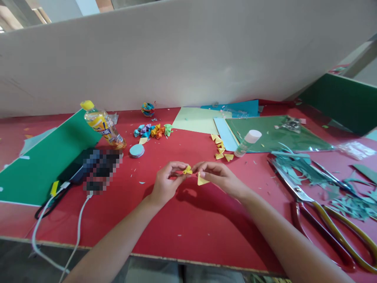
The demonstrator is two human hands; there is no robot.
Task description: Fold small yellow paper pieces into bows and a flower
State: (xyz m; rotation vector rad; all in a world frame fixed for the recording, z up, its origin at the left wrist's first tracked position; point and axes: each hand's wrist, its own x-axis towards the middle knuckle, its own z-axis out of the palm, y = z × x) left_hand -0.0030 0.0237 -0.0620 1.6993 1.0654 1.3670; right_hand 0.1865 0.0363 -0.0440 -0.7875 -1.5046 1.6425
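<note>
Above the red table, my left hand [168, 181] pinches a small folded yellow paper piece [187, 169] between thumb and fingers. Close beside it on the right, my right hand [221, 177] grips a pale yellow paper triangle [202, 179]. The two hands are nearly touching at the fingertips. Beyond my right hand lie several small yellow paper pieces [220, 147], next to a white-capped glue stick [248, 143]. A row of crumpled coloured paper pieces [153, 131] sits further back, with a stack of light blue paper discs [137, 150] in front of it.
Large scissors [300, 193] and teal paper scraps [306, 169] lie on the right. A drink bottle [103, 125], dark devices with white cables [79, 220] and a green board [44, 165] occupy the left. Paper sheets [197, 120] lie near the back wall, by a multicoloured paper ball [147, 109].
</note>
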